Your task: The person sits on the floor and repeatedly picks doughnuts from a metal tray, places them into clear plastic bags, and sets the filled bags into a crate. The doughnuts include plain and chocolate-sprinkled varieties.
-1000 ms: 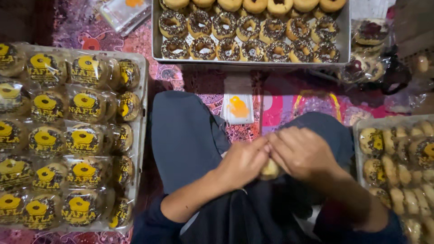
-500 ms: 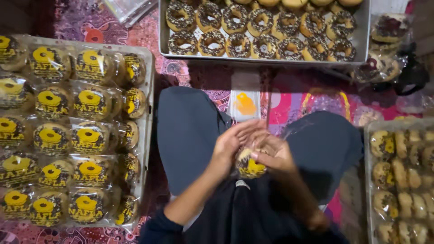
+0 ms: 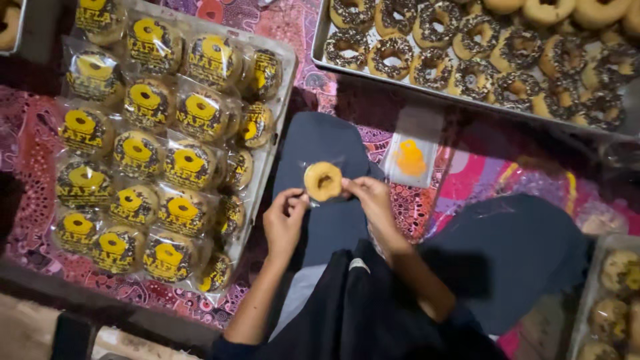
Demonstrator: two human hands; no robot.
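Far left: tray of wrapped doughnuts, each round and sealed in glossy, crinkly clear film with a yellow ring print, packed in tight rows. The tray's right edge runs just beside my left knee, barely any gap.

My left hand is curled, thumb and fingertips pinching the lower left edge of a clear plastic wrapper. Inside it sits a single plain doughnut: golden, matte, ring-shaped with a small centre hole. It's held just above my left knee, over the dark blue trouser cloth. My right hand pinches the wrapper's right edge, fingers bent.

Just right of that, a small clear packet with an orange print lies flat on the patterned floor mat between my knees; open mat around it.

Upper right: metal tray of sprinkle-topped doughnuts, its straight rim well apart from my hands. Lower right corner: another tray of pale doughnuts, blurred.
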